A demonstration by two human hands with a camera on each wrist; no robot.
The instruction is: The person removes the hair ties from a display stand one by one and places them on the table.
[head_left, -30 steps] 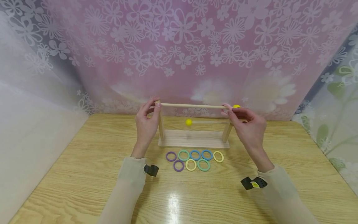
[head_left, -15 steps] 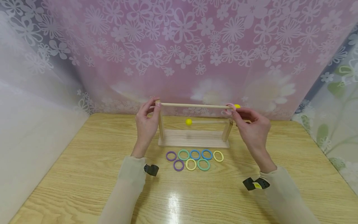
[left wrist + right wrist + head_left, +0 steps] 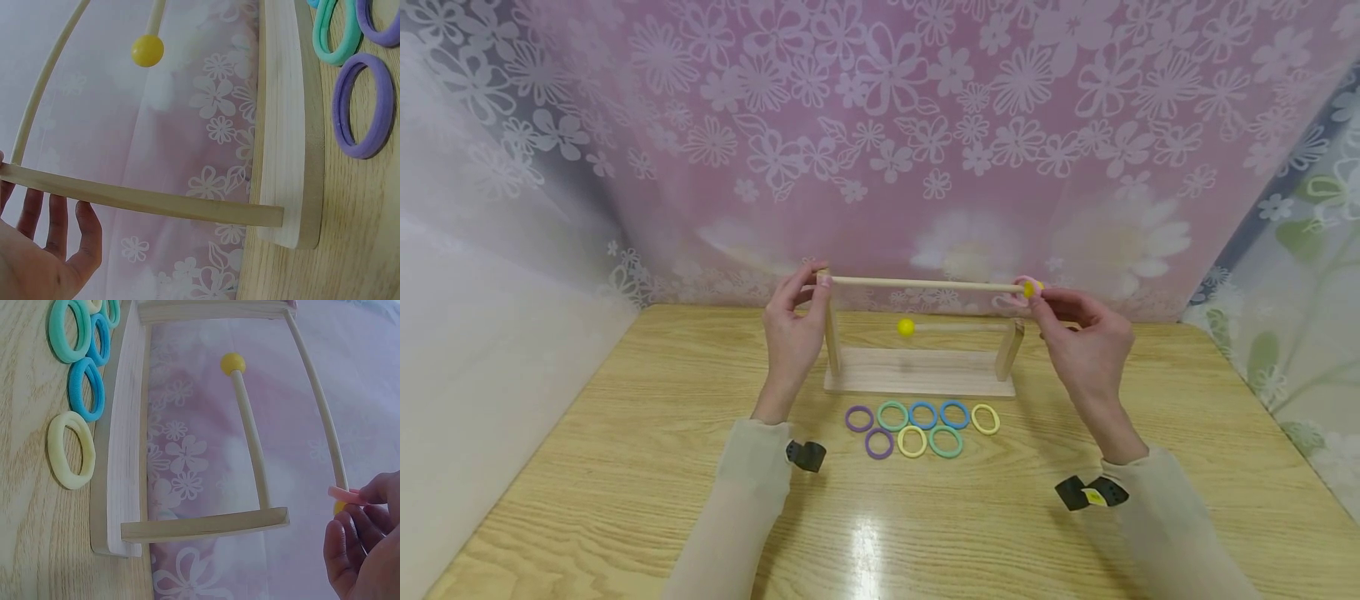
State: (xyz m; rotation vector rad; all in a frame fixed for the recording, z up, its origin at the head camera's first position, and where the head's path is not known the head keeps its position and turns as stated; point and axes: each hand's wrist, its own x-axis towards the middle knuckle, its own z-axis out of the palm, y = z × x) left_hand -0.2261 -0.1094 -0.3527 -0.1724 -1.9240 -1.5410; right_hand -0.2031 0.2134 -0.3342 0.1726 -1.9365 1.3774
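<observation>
At the right end of the upper wooden rod [image 3: 925,284], my right hand [image 3: 1086,342] pinches a pink hair tie [image 3: 342,495] between thumb and fingers. The tie is right at the yellow ball [image 3: 1029,288] that caps this rod, overlapping it in the head view. With thumb in front and fingers behind, my left hand [image 3: 797,321] holds the top of the left post [image 3: 144,199] of the wooden stand [image 3: 917,372]. From the right post [image 3: 206,526] a lower rod [image 3: 251,437] points inward, ending in another yellow ball [image 3: 906,327].
Several hair ties lie flat in two rows before the stand: purple [image 3: 859,419], green [image 3: 892,416], blue [image 3: 955,415] and yellow [image 3: 986,419]. The wood-grain table [image 3: 625,467] ends at a floral curtain [image 3: 880,167] behind the stand.
My right hand has moved a little to the right, drawing the pink hair tie along the upper rod to its yellow end ball. The left hand stays at the left post.
</observation>
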